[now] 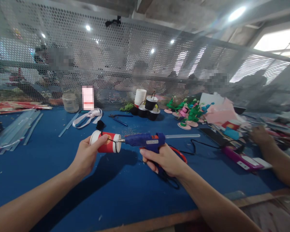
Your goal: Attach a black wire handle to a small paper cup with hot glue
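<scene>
My left hand (87, 154) is closed around a red and white paper cup (114, 138), tipped on its side above the blue table. A black cord (111, 140) runs across the cup, under my left thumb. In my right hand (163, 161) is a blue hot glue gun (145, 140), its fingers wrapped round the handle. The metal nozzle points left and meets the cup's side near the cord; whether it touches I cannot tell. A clear glue stick (183, 136) juts out of the gun's back.
Clear glue sticks (21, 129) lie at left, near a jar (70, 102). Pliers (118, 120), black-and-white cups (151, 103) and green pipe-cleaner figures (192, 112) stand behind. A purple power strip (241, 159) lies right, near another person's hand (259, 135). Perforated metal (125, 64) closes the back.
</scene>
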Motion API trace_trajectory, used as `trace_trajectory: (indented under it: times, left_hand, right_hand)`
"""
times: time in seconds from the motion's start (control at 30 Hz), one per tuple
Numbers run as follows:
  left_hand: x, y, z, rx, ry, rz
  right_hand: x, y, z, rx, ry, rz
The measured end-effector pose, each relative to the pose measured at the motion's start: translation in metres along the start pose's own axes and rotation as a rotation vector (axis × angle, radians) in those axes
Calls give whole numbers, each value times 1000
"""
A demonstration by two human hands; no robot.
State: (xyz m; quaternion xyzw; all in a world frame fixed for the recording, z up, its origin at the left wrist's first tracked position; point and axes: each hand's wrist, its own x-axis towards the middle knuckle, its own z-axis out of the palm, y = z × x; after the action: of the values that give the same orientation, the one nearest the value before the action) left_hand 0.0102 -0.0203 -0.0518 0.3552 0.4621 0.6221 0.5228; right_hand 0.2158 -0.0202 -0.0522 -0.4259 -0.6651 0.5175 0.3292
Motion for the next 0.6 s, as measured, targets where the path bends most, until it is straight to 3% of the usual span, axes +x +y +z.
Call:
trace_trajectory:
  times: [0.6]
  left_hand:
    - [0,-2,-2,35,-18,36]
  right_hand:
    - [0,-3,-1,-5,-17,6]
